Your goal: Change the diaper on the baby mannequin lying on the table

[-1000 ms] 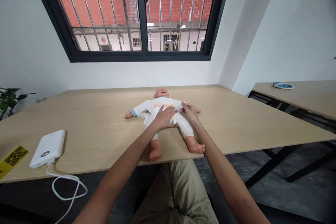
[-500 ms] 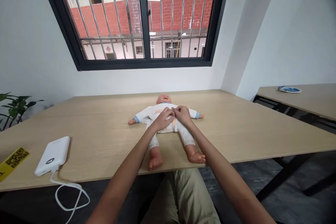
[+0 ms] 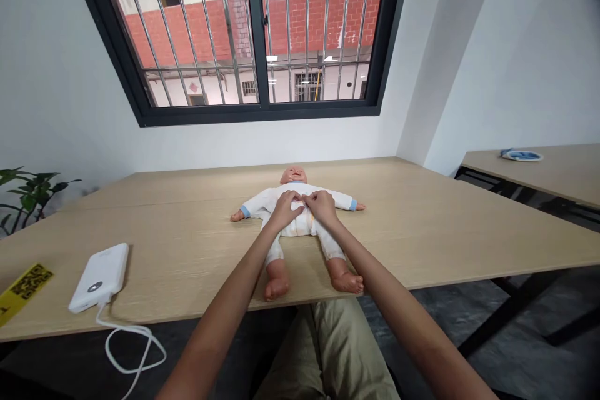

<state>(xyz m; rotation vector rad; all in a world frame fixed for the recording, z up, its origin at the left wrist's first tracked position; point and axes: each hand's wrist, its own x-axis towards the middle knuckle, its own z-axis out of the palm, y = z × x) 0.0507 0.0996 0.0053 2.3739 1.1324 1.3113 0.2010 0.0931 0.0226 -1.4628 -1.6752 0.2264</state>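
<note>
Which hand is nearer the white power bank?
Left. The left hand rests on the doll, on the side toward the power bank; the right hand sits beside it, farther away.

Doll point(image 3: 300, 212) on table point(image 3: 422, 225); power bank point(image 3: 100, 277) far left.

Left grip point(image 3: 284, 208) and right grip point(image 3: 322, 205) meet on the chest of the doll point(image 3: 255, 204), mid-frame. It lies face-up on the counter point(image 3: 422, 225).
</note>
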